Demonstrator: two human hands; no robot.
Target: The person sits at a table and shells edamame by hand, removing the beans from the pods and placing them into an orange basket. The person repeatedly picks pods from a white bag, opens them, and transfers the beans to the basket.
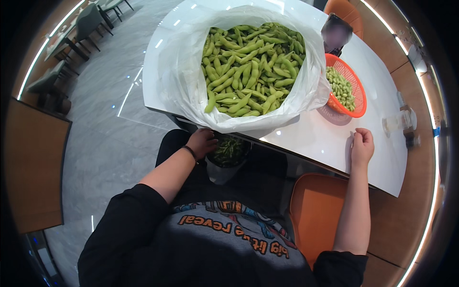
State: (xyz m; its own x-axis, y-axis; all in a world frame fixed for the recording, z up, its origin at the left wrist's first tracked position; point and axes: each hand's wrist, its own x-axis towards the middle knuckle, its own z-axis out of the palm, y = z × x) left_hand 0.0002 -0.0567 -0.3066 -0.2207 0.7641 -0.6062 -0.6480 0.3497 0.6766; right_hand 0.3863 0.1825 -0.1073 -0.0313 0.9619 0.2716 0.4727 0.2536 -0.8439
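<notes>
A large white plastic bag [308, 97] full of green edamame pods [251, 71] stands open on the white table. My left hand [203, 142] is below the table's near edge, beside a dark container [229, 158] of green pods or shells between my knees; whether its fingers hold anything cannot be told. My right hand [363, 143] is over the right part of the table with its fingers curled; whether something small is between them is too small to tell. Beyond it, an orange plastic basket [361, 89] holds shelled beans [340, 86].
A phone [336, 34] leans upright behind the basket. A clear jar [396, 122] stands at the table's right side. An orange chair [315, 208] is beside me below the white table [308, 140]. Grey chairs [88, 25] stand at the upper left.
</notes>
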